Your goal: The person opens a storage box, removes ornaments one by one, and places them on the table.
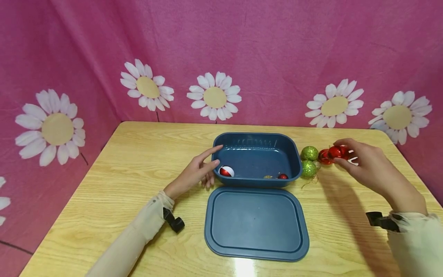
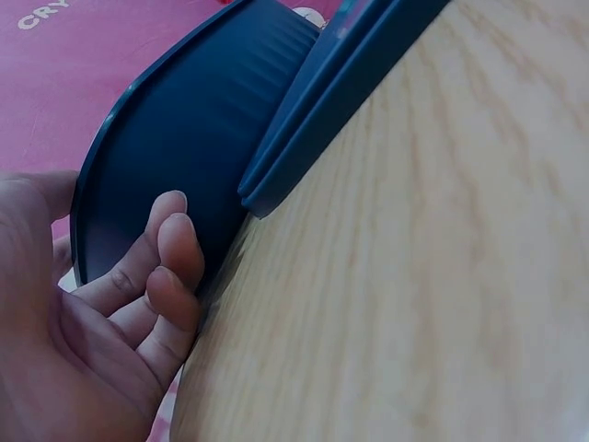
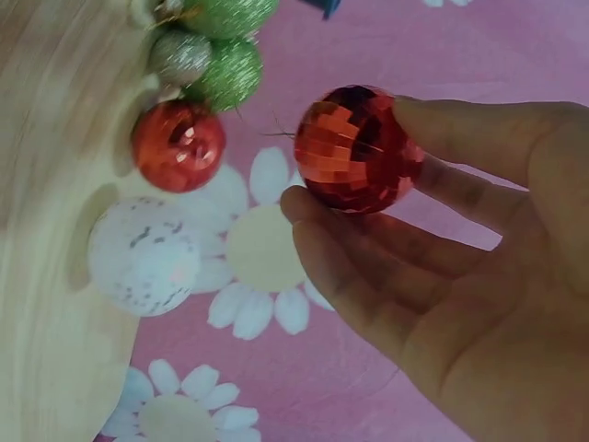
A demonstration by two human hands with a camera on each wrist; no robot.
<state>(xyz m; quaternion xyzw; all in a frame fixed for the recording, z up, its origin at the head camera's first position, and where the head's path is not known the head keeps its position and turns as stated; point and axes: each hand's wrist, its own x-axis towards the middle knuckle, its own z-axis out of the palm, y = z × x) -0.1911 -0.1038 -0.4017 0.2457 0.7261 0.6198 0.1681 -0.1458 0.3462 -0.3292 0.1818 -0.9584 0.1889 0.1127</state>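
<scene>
Hands well apart: left hand (image 1: 195,171) clasps blue box (image 1: 254,159), right hand (image 1: 372,165) pinches red bauble (image 3: 354,152).

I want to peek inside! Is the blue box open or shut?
The blue box is open: its lid lies on the table, and a red-and-white ball shows inside the box.

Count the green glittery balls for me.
2: the farther green ball and the nearer green ball, both on the table just right of the blue box. The box's near wall could hide others inside.
</scene>
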